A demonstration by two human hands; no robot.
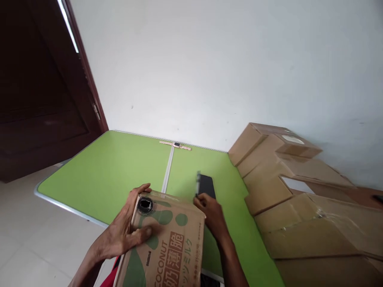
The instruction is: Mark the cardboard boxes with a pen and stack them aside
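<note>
A printed cardboard box point(167, 243) is tilted up at the near edge of the table, with a dark-ringed hole in its upper left corner. My left hand point(125, 231) grips the box's left side, thumb on the printed face and fingers over the top edge. Just past the box's upper right corner, my right hand point(211, 211) is closed around the lower end of a slim grey object point(198, 183), too blurred to name. Directly behind that object a flat black rectangular thing point(207, 185) shows, its lower end hidden by the right hand.
Stacked cardboard boxes point(299, 223) crowd the right side of the green table point(98, 175). A watch with a pale strap point(176, 145) lies at the back edge by the white wall. A dark wooden door point(38, 87) stands at the left.
</note>
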